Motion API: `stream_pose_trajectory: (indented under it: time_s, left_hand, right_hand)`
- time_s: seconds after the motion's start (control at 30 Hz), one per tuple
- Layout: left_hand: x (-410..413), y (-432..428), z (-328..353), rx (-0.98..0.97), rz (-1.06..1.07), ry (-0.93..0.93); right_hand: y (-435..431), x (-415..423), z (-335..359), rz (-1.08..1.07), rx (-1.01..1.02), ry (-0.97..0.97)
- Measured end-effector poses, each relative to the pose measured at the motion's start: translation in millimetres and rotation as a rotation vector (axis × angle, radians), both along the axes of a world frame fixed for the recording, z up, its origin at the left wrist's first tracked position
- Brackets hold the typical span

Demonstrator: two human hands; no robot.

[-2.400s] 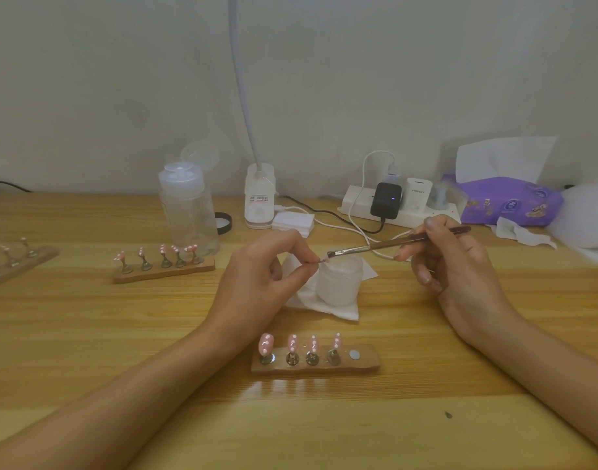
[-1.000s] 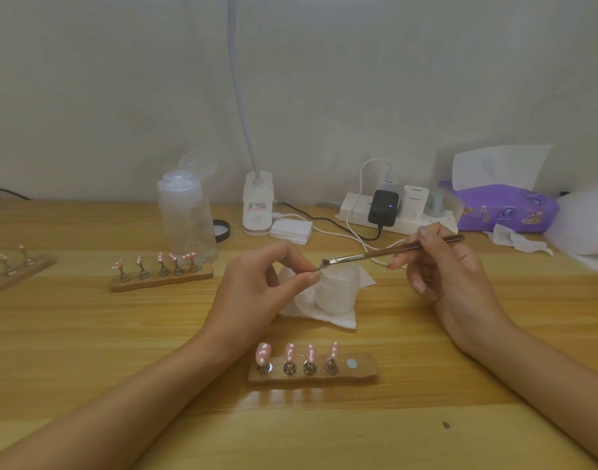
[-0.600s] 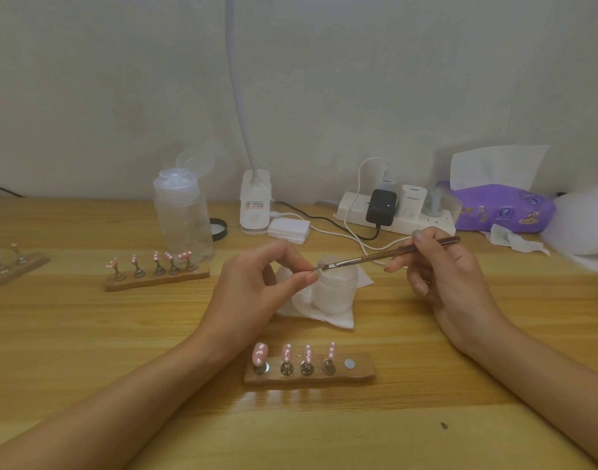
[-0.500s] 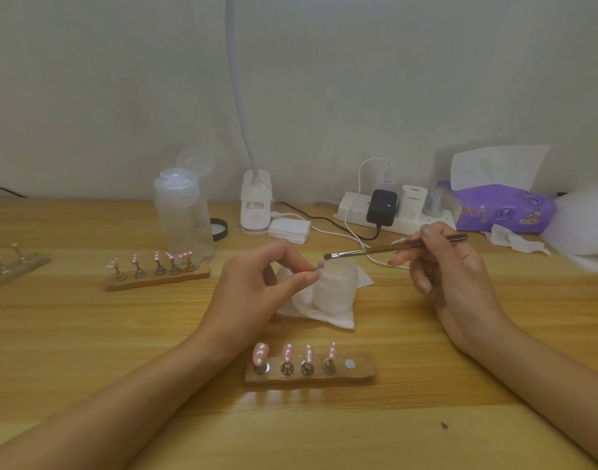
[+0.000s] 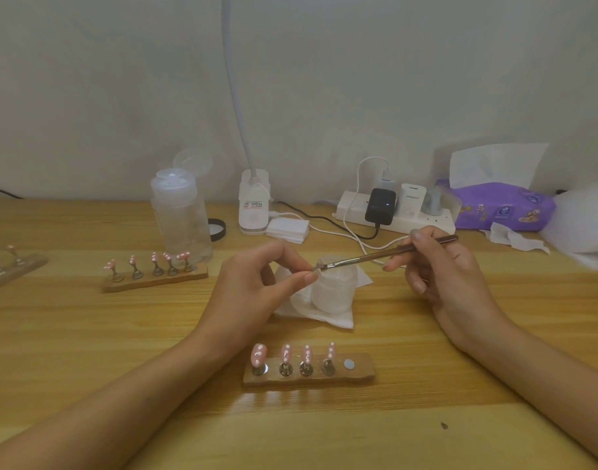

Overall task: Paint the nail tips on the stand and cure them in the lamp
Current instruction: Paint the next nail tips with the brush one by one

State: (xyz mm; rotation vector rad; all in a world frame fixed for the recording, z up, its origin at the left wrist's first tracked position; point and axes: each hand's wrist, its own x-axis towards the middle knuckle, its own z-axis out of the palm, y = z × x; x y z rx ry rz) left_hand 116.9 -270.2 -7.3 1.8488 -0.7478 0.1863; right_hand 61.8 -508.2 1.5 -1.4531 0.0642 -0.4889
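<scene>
My left hand [image 5: 256,290] pinches a small nail tip [image 5: 315,268] on its holder between thumb and forefinger, above a frosted jar [image 5: 334,290]. My right hand [image 5: 450,276] grips a thin brown brush [image 5: 385,254]; its bristles touch the pinched tip. In front of me a wooden stand [image 5: 358,373] carries several pink nail tips [image 5: 258,354] with white dots, and its rightmost magnet spot is bare. A second stand [image 5: 155,281] with several pink tips lies at the left.
A clear pump bottle [image 5: 180,215] stands behind the left stand. The white lamp base [image 5: 254,203] with its gooseneck, a stack of pads [image 5: 287,227], a power strip [image 5: 395,215] with cables and a purple tissue pack [image 5: 501,205] line the back. Another stand [image 5: 9,266] sits at the far left.
The brush tip lifted briefly away from the pinched nail tip, then came back down onto it. My left hand has kept its pinch in about the same place.
</scene>
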Motion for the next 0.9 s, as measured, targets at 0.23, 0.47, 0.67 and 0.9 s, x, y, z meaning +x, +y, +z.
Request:
stream_pose_trajectory:
  time_s: [0.23, 0.47, 0.67, 0.9]
  left_hand:
    - [-0.5, -0.1, 0.2, 0.001, 0.003, -0.001]
    - [-0.1, -0.5, 0.3, -0.001, 0.001, 0.000]
    - [-0.5, -0.3, 0.9, 0.008, 0.007, 0.004]
    - [-0.8, -0.4, 1.1, 0.007, 0.011, -0.005]
  right_hand:
    - [1.6, -0.7, 1.1, 0.016, -0.003, -0.003]
    - [0.7, -1.8, 1.8, 0.023, 0.020, -0.022]
    - [-1.1, -1.8, 1.2, 0.017, 0.057, -0.038]
    - [0.3, -1.3, 1.3, 0.006, 0.041, -0.010]
